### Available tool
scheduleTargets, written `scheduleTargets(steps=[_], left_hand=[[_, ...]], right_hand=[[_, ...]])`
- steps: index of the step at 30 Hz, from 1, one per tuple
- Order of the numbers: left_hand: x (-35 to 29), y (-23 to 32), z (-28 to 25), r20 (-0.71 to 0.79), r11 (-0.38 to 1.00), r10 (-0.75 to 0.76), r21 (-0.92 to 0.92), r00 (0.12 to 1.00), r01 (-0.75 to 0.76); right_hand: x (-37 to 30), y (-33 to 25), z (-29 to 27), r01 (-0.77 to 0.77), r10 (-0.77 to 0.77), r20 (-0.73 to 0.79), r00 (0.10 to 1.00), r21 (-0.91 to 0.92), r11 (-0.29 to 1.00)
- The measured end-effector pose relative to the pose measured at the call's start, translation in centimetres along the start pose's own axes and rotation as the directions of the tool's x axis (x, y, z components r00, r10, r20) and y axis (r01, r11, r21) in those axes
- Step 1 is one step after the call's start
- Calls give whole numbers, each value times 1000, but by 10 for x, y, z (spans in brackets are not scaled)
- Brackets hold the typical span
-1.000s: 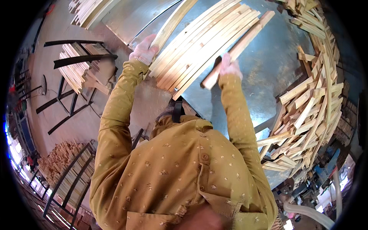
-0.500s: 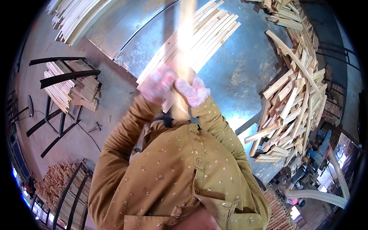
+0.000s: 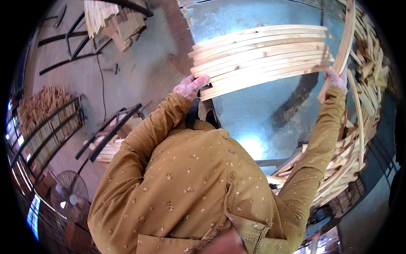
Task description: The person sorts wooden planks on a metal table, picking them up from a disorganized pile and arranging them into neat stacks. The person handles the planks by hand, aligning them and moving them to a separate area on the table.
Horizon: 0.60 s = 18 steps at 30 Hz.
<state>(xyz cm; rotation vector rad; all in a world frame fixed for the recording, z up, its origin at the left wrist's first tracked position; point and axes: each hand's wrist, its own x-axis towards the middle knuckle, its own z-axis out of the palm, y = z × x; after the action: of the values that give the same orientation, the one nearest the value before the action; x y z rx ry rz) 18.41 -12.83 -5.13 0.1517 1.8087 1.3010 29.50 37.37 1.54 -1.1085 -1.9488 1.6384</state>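
Note:
A row of pale wooden strips (image 3: 262, 55) lies side by side across the metal table in front of me. My left hand (image 3: 192, 86), in a pink and white glove, is closed at the left ends of the row, its thumb over the end of one strip and the fingertips partly hidden. Out to the right, my gloved right hand (image 3: 336, 79) grips a separate wooden strip (image 3: 346, 40) near its lower end. This strip slants up and away past the right end of the row.
A heap of loose wood pieces (image 3: 372, 97) lies along the table's right side. The blue-grey metal table (image 3: 258, 114) has a dark edge at left. On the floor to the left stand black metal racks with stacked wood (image 3: 46, 114) and a fan (image 3: 69, 197).
My hands, close together around a blurred strip before, are now far apart. The right has carried a strip to the right; the left is at the row's left end. The view has turned.

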Motion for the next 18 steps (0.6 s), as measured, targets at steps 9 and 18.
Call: scheduleTargets(steps=[9, 18], left_hand=[[-10, 15, 21, -74, 822, -299, -526, 951, 217], [-63, 68, 22, -218, 581, -548, -794, 807, 180]], right_hand=[[89, 28, -35, -228, 278, 97, 956, -359, 905], [28, 6, -24, -142, 129, 149, 980, 83, 986]])
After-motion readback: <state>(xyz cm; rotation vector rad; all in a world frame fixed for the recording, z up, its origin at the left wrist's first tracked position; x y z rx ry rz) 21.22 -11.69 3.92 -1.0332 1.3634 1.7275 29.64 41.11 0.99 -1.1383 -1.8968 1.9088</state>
